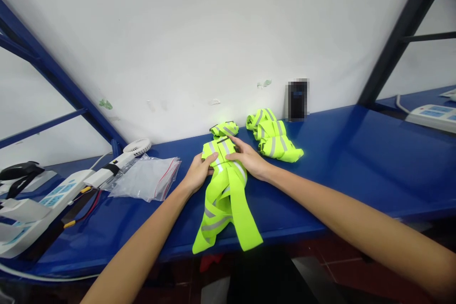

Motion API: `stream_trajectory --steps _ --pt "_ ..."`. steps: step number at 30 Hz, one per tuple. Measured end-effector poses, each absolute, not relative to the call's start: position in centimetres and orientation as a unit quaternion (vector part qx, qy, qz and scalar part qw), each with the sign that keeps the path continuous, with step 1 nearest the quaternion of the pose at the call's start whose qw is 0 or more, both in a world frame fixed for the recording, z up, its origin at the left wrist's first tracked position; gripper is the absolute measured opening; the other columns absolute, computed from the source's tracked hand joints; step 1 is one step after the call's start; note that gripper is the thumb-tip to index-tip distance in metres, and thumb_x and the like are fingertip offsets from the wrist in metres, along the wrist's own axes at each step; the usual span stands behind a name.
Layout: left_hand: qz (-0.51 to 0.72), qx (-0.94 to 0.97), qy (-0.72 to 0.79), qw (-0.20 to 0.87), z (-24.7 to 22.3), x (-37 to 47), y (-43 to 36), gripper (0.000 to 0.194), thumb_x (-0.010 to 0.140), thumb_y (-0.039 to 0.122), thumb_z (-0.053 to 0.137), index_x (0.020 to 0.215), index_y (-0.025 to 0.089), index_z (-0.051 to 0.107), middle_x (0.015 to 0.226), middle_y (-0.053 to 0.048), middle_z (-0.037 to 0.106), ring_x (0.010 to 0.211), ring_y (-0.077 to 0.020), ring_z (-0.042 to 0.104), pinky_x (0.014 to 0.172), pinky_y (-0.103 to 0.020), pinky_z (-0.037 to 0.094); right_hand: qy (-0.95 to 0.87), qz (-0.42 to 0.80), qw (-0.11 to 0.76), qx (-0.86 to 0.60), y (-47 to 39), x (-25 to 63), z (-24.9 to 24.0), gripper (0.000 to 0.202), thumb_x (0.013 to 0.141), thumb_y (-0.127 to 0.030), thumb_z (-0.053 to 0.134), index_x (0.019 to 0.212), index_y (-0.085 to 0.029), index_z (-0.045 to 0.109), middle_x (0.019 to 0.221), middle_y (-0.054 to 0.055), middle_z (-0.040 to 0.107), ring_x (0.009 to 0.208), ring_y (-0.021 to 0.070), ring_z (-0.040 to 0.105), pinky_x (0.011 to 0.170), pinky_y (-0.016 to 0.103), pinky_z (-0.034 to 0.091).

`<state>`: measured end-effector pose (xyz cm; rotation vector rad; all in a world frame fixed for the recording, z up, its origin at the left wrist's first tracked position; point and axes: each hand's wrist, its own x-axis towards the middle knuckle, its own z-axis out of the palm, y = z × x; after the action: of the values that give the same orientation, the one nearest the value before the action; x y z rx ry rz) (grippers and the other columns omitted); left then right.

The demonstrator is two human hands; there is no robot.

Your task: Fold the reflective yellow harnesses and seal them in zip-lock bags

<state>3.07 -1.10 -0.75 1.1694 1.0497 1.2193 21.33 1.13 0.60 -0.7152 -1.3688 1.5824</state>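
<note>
A neon yellow reflective strap bundle [223,171] with grey stripes is held between my two hands at the middle of the blue table. My left hand [200,171] grips its left side, thumb on top. On its right side my right hand [247,157] is closed, with the thumb pressing the front. Two loose strap ends hang down toward the table's front edge. Just behind, a rolled yellow bundle [225,129] lies near the wall. Several folded yellow bundles [276,135] are stacked to the right of my right hand.
Clear plastic bags [147,178] lie left of my left hand, beside a white handheld fan [137,147]. White power strips [53,199] and red-black wires [90,209] are further left. A blurred dark object [297,99] stands against the wall. Metal frame posts rise at both sides.
</note>
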Motion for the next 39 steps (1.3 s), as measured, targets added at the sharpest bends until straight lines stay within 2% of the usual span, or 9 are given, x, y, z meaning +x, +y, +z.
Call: stream_trajectory --steps 3,7,11,14,20,25,29,34,39 --pt "0.547 0.488 0.443 0.516 -1.1 2.8 -0.8 0.047 0.077 0.042 0.073 0.115 0.014 0.066 0.102 -0.013 0.075 0.090 -0.0283 0.072 0.074 -0.039 0.060 -0.604 0.547 0.447 -0.370 1.0 21.3 0.7 0.075 0.069 -0.022 0.071 0.140 -0.029 0.047 0.113 0.005 0.059 0.100 0.0212 0.058 0.094 0.040 0.047" --pt "0.589 0.474 0.441 0.484 -1.2 2.5 -0.5 0.049 0.078 0.046 0.071 0.115 0.014 0.066 0.102 -0.012 0.075 0.090 -0.0276 0.072 0.077 -0.038 0.058 -0.629 0.457 0.479 -0.406 1.0 21.2 0.6 0.064 0.069 -0.022 0.071 0.131 -0.021 0.053 0.093 0.004 0.060 0.082 0.0182 0.058 0.083 0.036 0.050" --pt "0.593 0.478 0.423 0.491 -1.2 2.6 -0.4 0.051 0.080 0.047 0.067 0.118 0.014 0.064 0.099 -0.011 0.075 0.090 -0.0275 0.072 0.078 -0.039 0.057 -0.608 0.511 0.474 -0.380 0.8 21.2 0.6 0.061 0.071 -0.025 0.073 0.127 -0.017 0.054 0.085 0.004 0.065 0.074 0.0183 0.062 0.071 0.033 0.051" --pt "0.582 0.481 0.421 0.502 -1.3 2.9 -0.4 0.050 0.082 0.046 0.066 0.120 0.014 0.062 0.100 -0.011 0.075 0.089 -0.0272 0.072 0.078 -0.039 0.057 -0.589 0.546 0.467 -0.370 0.6 21.1 0.7 0.062 0.070 -0.021 0.074 0.128 -0.016 0.054 0.079 0.002 0.068 0.071 0.0188 0.064 0.067 0.032 0.050" --pt "0.598 0.474 0.408 0.501 -1.3 3.3 -0.6 0.048 0.081 0.045 0.067 0.119 0.015 0.062 0.099 -0.010 0.075 0.089 -0.0271 0.071 0.077 -0.038 0.057 -0.545 0.609 0.456 -0.351 0.4 21.2 1.1 0.061 0.070 -0.015 0.072 0.128 -0.014 0.053 0.082 0.005 0.073 0.073 0.0207 0.067 0.070 0.033 0.052" --pt "0.601 0.458 0.458 0.468 -1.3 2.9 -0.5 0.047 0.079 0.048 0.070 0.114 0.017 0.064 0.087 -0.006 0.075 0.076 -0.0246 0.072 0.068 -0.036 0.058 -0.495 0.641 0.474 -0.345 0.3 21.0 1.2 0.074 0.072 -0.016 0.070 0.139 -0.019 0.039 0.084 0.003 0.069 0.078 0.0214 0.068 0.074 0.035 0.054" --pt "0.631 0.462 0.445 0.437 -1.4 2.3 -0.2 0.048 0.081 0.049 0.066 0.118 0.020 0.062 0.097 -0.007 0.075 0.084 -0.0247 0.072 0.072 -0.035 0.058 -0.490 0.654 0.460 -0.346 -0.1 20.8 1.2 0.084 0.073 -0.020 0.071 0.146 -0.021 0.028 0.083 0.002 0.067 0.080 0.0232 0.068 0.076 0.039 0.056" --pt "0.620 0.462 0.451 0.446 -1.4 2.3 -0.2 0.048 0.080 0.049 0.068 0.117 0.019 0.062 0.097 -0.007 0.075 0.083 -0.0246 0.072 0.072 -0.035 0.058 -0.485 0.663 0.459 -0.338 -0.4 20.5 1.0 0.077 0.075 -0.022 0.071 0.141 -0.023 0.034 0.083 0.003 0.068 0.077 0.0236 0.069 0.074 0.040 0.057" --pt "0.606 0.497 0.420 0.458 -1.2 2.9 -0.8 0.052 0.079 0.045 0.071 0.123 0.021 0.059 0.106 -0.007 0.073 0.090 -0.0250 0.071 0.075 -0.035 0.057 -0.487 0.660 0.463 -0.334 -0.2 20.6 1.0 0.076 0.074 -0.016 0.070 0.141 -0.022 0.035 0.082 0.003 0.070 0.070 0.0228 0.069 0.068 0.040 0.057"
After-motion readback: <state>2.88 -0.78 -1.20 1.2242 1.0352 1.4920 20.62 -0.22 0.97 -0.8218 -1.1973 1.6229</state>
